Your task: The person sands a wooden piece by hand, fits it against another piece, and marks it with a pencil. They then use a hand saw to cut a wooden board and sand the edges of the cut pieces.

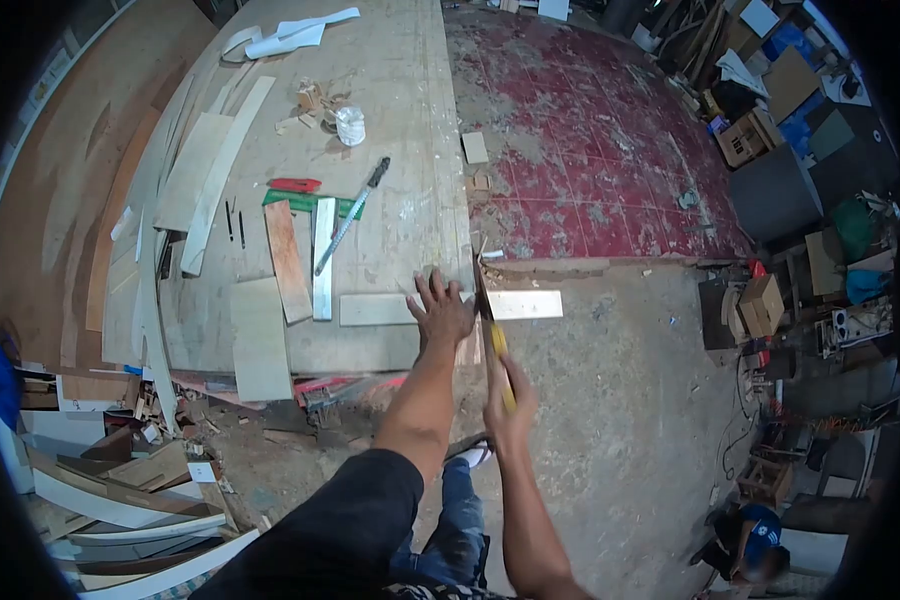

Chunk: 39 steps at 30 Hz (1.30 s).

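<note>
A pale wooden strip (375,309) lies across the right edge of the workbench (400,220), its end sticking out over the floor. My left hand (442,312) rests on the strip near that edge with its fingers spread, pressing down. In my right hand (510,405), closed around the handle, is a handsaw (500,345) with a yellow handle. Its dark blade stands across the strip just beyond the bench edge, close to my left fingers. How deep the blade sits in the wood cannot be made out.
On the bench are a hacksaw-like long tool (352,215), a red cutter (293,185), a green strip (345,208), a white cup (350,126) and several wood pieces (288,260). Offcuts pile up at lower left. A person (755,540) sits at lower right, near clutter.
</note>
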Each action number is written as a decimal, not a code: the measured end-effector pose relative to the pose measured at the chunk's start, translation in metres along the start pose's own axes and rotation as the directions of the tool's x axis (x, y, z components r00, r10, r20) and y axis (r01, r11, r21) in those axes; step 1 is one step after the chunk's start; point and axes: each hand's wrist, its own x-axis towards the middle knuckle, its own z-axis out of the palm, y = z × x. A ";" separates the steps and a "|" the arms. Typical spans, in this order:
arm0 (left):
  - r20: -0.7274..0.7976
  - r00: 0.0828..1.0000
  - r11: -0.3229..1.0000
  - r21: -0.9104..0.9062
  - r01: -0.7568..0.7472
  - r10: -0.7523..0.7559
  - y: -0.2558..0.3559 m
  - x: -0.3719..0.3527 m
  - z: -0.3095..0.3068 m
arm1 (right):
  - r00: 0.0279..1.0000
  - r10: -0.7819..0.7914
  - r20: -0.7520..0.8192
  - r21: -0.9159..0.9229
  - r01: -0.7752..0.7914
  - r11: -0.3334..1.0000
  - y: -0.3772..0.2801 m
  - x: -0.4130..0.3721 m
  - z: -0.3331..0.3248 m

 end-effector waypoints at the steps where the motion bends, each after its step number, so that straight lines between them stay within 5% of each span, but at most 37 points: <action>1: 0.040 0.999 1.000 -0.009 -0.009 0.009 -0.001 -0.006 -0.004 | 0.999 -0.034 0.006 0.015 0.034 0.999 0.013 0.028 0.020; 5: 0.061 0.998 1.000 0.007 -0.003 0.002 0.000 -0.013 -0.002 | 0.994 -0.102 0.036 -0.036 0.104 0.994 0.021 0.015 0.016; 9: 0.030 0.999 1.000 0.009 0.021 -0.021 0.000 -0.001 -0.003 | 0.981 0.190 0.042 0.024 -0.191 0.981 -0.009 -0.088 -0.045; 16: -0.011 1.000 1.000 0.009 -0.007 0.007 0.004 -0.006 -0.007 | 0.999 -0.036 0.011 0.029 0.035 0.999 0.021 0.041 0.024; 22: 0.032 0.999 1.000 0.008 0.020 -0.020 0.003 0.001 -0.009 | 0.999 0.035 0.025 -0.032 -0.034 0.999 -0.008 -0.071 -0.041; 24: 0.038 0.999 1.000 0.008 0.005 -0.006 0.000 -0.002 -0.002 | 0.977 0.211 0.042 0.002 -0.211 0.977 -0.011 -0.081 -0.052; 25: 0.073 0.997 1.000 -0.012 0.029 -0.028 0.007 -0.005 -0.013 | 0.998 0.049 0.038 -0.069 -0.046 0.997 -0.032 -0.052 -0.043; 29: 0.051 0.999 1.000 -0.030 -0.001 0.002 0.003 -0.006 -0.010 | 0.999 -0.037 0.038 0.064 0.035 0.997 0.016 0.060 0.026; 32: 0.026 0.999 0.999 -0.032 -0.019 0.020 0.002 -0.007 -0.008 | 0.999 0.004 0.034 -0.086 -0.001 0.996 0.020 0.006 0.001; 36: 0.037 0.999 0.999 -0.043 0.006 -0.004 0.001 -0.003 -0.003 | 0.964 0.259 0.054 0.060 -0.262 0.963 -0.039 -0.082 -0.059; 39: 0.061 0.998 0.999 -0.045 0.000 0.003 0.004 -0.005 -0.012 | 0.992 0.108 0.059 -0.064 -0.104 0.992 -0.038 -0.041 -0.039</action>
